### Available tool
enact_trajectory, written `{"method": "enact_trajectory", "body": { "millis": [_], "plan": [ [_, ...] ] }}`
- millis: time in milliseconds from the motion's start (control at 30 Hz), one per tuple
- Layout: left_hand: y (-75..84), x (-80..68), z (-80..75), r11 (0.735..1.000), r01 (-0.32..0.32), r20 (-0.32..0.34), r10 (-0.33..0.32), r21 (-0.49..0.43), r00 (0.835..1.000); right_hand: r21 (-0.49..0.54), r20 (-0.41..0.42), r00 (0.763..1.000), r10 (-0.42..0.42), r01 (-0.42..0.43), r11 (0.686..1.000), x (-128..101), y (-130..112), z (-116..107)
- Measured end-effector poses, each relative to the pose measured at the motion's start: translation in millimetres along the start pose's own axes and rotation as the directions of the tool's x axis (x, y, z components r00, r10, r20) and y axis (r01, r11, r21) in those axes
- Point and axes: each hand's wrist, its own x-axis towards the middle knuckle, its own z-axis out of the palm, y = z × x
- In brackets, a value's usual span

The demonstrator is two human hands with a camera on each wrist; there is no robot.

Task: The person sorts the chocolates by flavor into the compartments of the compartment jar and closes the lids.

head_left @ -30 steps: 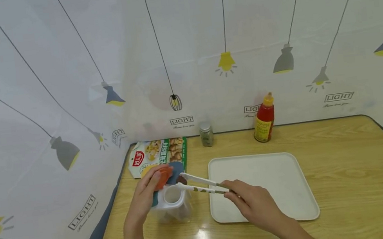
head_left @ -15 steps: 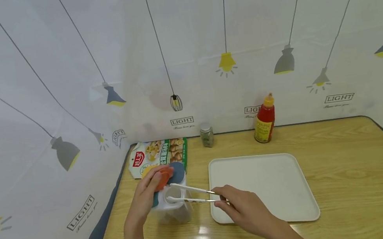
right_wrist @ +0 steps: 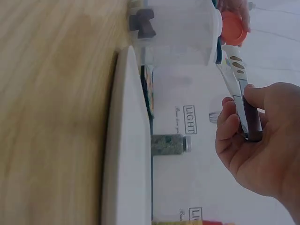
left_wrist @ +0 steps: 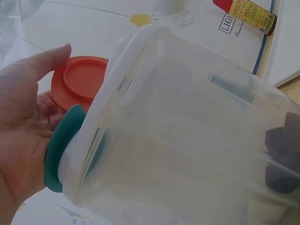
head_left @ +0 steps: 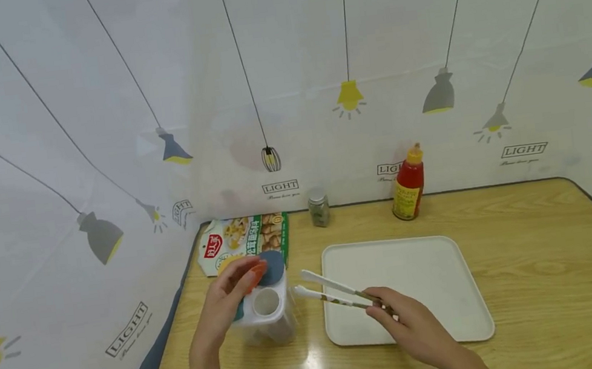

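The person's left hand (head_left: pixel 225 302) steadies a clear plastic container (head_left: pixel 267 317) at the near left of the wooden table (head_left: pixel 548 277), fingers curled about its top and holding its orange flip cap (head_left: pixel 252 277) folded back, so that the round opening (head_left: pixel 266 301) in the white lid stands uncovered. The right hand (head_left: pixel 407 324) pinches a pair of white tongs (head_left: pixel 336 293), whose tips stand slightly parted and carry nothing, just to the right of the opening and above the left edge of the white tray (head_left: pixel 450 288). The tray holds nothing, and the left wrist view shows dark pieces (left_wrist: pixel 281 159) low inside the container, so the picking looks barely begun: the pieces lie below and left of the tong tips, inside the walls, well apart from them.
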Motion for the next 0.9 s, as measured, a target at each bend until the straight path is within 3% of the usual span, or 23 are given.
{"method": "enact_trajectory", "body": {
  "millis": [100,200,300,367,433,500,567,667,733,900],
  "plan": [
    [1.4,0.7,2.1,1.0,-0.006,0.015,0.006,0.021,1.0,0.073,0.002,0.996,0.094,-0.094,0.993,-13,21,-11],
    [1.8,0.7,5.4,0.997,-0.008,0.024,0.006,0.07,1.0,0.162,-0.026,0.976,0.217,-0.21,0.964,-26,41,-26],
    [0.5,0.6,11.1,0.978,-0.028,-0.002,0.029,0.209,1.0,0.203,-0.104,0.947,0.304,-0.279,0.939,-39,60,-47],
    [-1.9,1.1,16.0,0.928,-0.059,-0.032,0.076,0.368,0.997,0.166,-0.188,0.932,0.311,-0.282,0.945,-46,75,-62],
    [-3.6,1.9,20.9,0.849,-0.076,-0.069,0.132,0.523,0.989,0.113,-0.254,0.918,0.304,-0.284,0.952,-53,89,-78],
    [-4.6,3.1,24.6,0.772,-0.069,-0.095,0.166,0.631,0.982,0.067,-0.272,0.902,0.336,-0.331,0.941,-62,104,-95],
    [-4.6,4.2,27.1,0.714,-0.044,-0.115,0.173,0.699,0.978,0.023,-0.245,0.877,0.412,-0.42,0.907,-69,116,-112],
    [-3.5,5.7,29.6,0.672,0.002,-0.141,0.153,0.74,0.978,-0.057,-0.191,0.826,0.529,-0.548,0.835,-79,133,-132],
    [-2.9,6.1,31.1,0.648,0.02,-0.15,0.147,0.761,0.978,-0.097,-0.165,0.805,0.569,-0.588,0.803,-84,141,-141],
    [-2.2,5.8,33.3,0.622,0.029,-0.15,0.143,0.782,0.978,-0.139,-0.194,0.814,0.547,-0.575,0.807,-91,155,-140]
  ]
}}
